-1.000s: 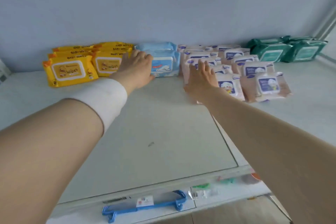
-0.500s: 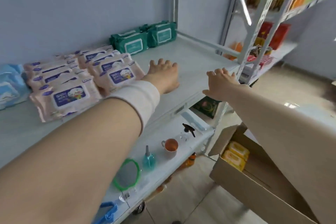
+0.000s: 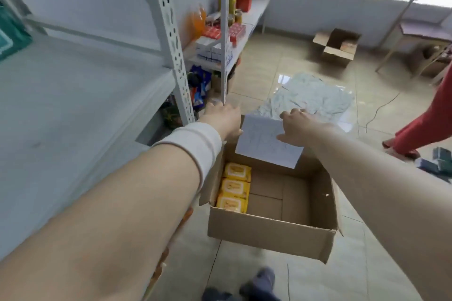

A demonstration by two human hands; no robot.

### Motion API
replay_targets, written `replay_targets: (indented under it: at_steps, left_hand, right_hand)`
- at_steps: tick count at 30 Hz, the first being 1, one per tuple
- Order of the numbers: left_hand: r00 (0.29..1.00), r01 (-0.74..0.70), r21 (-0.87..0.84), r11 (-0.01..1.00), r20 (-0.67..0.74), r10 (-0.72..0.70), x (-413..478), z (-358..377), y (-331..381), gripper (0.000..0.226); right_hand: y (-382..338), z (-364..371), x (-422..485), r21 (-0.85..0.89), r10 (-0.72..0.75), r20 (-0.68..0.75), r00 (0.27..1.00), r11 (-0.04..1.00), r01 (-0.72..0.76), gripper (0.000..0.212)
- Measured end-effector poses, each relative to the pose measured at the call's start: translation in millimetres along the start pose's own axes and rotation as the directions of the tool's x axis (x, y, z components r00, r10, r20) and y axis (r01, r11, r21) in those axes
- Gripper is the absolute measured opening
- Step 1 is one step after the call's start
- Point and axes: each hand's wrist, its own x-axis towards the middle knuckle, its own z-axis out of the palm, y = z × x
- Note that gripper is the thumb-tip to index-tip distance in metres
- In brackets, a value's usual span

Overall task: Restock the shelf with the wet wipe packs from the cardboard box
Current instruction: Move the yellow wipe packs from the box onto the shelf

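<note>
An open cardboard box (image 3: 269, 234) stands on the floor beside the white shelf (image 3: 73, 105). Three yellow wet wipe packs (image 3: 234, 187) stand in a row along its left inner wall; the remainder of its bottom is bare cardboard. A white sheet (image 3: 264, 146) lies on the box's far flap. My left hand (image 3: 222, 117) reaches out above the box's far left corner, fingers relaxed, holding nothing. My right hand (image 3: 298, 124) hovers over the white sheet with loosely curled fingers and nothing in them. A green pack (image 3: 9, 34) shows at the shelf's left edge.
The shelf's perforated upright (image 3: 171, 44) stands just left of my left hand. Bottles and red boxes (image 3: 220, 29) fill a further shelf unit. A clear plastic sheet (image 3: 310, 100) and a second open box (image 3: 337, 46) lie on the tiled floor. A person in red (image 3: 420, 127) stands at the right.
My view has swung right and down, from the stocked packs on the shelf to the box on the floor. Both empty hands have left the shelf and now reach over the box.
</note>
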Motion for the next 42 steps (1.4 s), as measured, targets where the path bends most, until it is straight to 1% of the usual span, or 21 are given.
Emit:
replay_targets:
  at_steps: [2,4,7,9,11,14,16,18,20,22,23,25,27,29,30,33,36,38,40,41,42]
  left_hand:
    - [0.998,-0.05,0.017,0.999,0.047,0.049,36.1,14.6,25.3,0.055]
    - [0.993,-0.067,0.001,0.998,0.098,0.066,68.2,35.8,46.9,0.052]
    - [0.972,-0.046,-0.088,0.995,0.227,0.065,106.4,76.4,75.2,0.051]
    - [0.949,-0.003,-0.156,0.988,0.312,0.052,123.1,110.0,86.0,0.052]
    - [0.919,0.095,-0.249,0.964,0.394,0.011,137.3,152.9,90.6,0.055]
    - [0.848,0.299,-0.356,0.885,0.524,-0.076,164.5,241.0,94.1,0.058]
    - [0.776,0.454,-0.375,0.809,0.612,-0.152,189.0,306.4,96.4,0.063]
    - [0.692,0.583,-0.357,0.73,0.689,-0.216,216.0,367.5,99.3,0.07]
    - [0.651,0.668,-0.374,0.644,0.713,-0.261,245.7,422.2,101.3,0.08]
    - [0.643,0.728,-0.406,0.552,0.685,-0.344,274.5,471.9,101.1,0.088]
    - [0.651,0.735,-0.416,0.535,0.653,-0.387,283.1,486.2,99.8,0.09]
    - [0.652,0.745,-0.418,0.52,0.619,-0.438,292.9,512.1,102.4,0.092]
    - [0.626,0.773,-0.412,0.482,0.618,-0.475,294.5,529.6,108.2,0.093]
    - [0.602,0.797,-0.403,0.45,0.594,-0.534,289.9,537.8,112.9,0.095]
    - [0.591,0.806,-0.401,0.435,0.584,-0.556,288.3,539.8,113.4,0.098]
    - [0.572,0.819,-0.399,0.412,0.613,-0.545,288.6,545.2,107.3,0.101]
    - [0.579,0.807,-0.388,0.445,0.669,-0.466,293.2,550.8,99.8,0.088]
    - [0.594,0.784,-0.373,0.496,0.682,-0.426,297.3,550.9,99.6,0.084]
    - [0.591,0.775,-0.354,0.524,0.7,-0.401,301.6,552.5,101.3,0.088]
    - [0.585,0.777,-0.36,0.517,0.716,-0.381,303.7,553.9,102.4,0.092]
    - [0.582,0.784,-0.387,0.486,0.731,-0.357,305.3,556.0,103.0,0.094]
  right_hand:
    - [28.3,26.9,23.4,0.014,0.025,0.071,0.997,1.0,-0.026,0.061]
    - [50.3,54.7,44.3,0.022,0.018,0.139,0.99,1.0,-0.021,0.061]
    - [78.0,100.5,70.2,0.052,-0.016,0.248,0.969,0.999,0.003,0.059]
    - [88.4,134.2,84.2,0.085,-0.03,0.335,0.942,0.996,0.002,0.055]
    - [89.4,172.9,101.5,0.143,-0.05,0.417,0.908,0.99,-0.011,0.055]
    - [66.7,253.0,135.8,0.301,-0.107,0.513,0.851,0.952,-0.061,0.055]
    - [38.5,317.7,156.0,0.413,-0.144,0.588,0.796,0.9,-0.142,0.057]
    - [7.4,381.6,172.6,0.482,-0.181,0.66,0.729,0.846,-0.227,0.063]
    - [-20.2,435.3,194.5,0.519,-0.2,0.708,0.677,0.798,-0.307,0.068]
    - [-45.1,482.7,221.6,0.571,-0.204,0.731,0.651,0.705,-0.42,0.067]
    - [-53.8,495.4,232.7,0.594,-0.202,0.739,0.643,0.646,-0.48,0.067]
    - [-73.1,518.8,251.9,0.646,-0.199,0.742,0.64,0.464,-0.606,0.07]
    - [-90.7,538.2,261.6,0.668,-0.16,0.739,0.655,0.303,-0.68,0.082]
    - [-102.0,557.1,262.4,0.666,-0.13,0.744,0.655,0.222,-0.713,0.096]
    - [-104.0,559.8,262.0,0.662,-0.126,0.749,0.65,0.198,-0.723,0.096]
    - [-102.4,552.0,264.4,0.639,-0.097,0.769,0.632,0.166,-0.751,0.08]
    - [-104.4,542.7,262.3,0.63,0.003,0.77,0.638,0.154,-0.762,0.073]
    - [-109.8,537.1,257.6,0.638,0.04,0.756,0.653,0.171,-0.75,0.07]
    - [-114.1,536.2,255.8,0.635,0.015,0.76,0.65,0.194,-0.748,0.076]
    - [-114.8,538.3,256.6,0.627,-0.01,0.77,0.638,0.201,-0.753,0.077]
    - [-113.8,540.8,257.9,0.625,-0.034,0.774,0.632,0.195,-0.756,0.075]
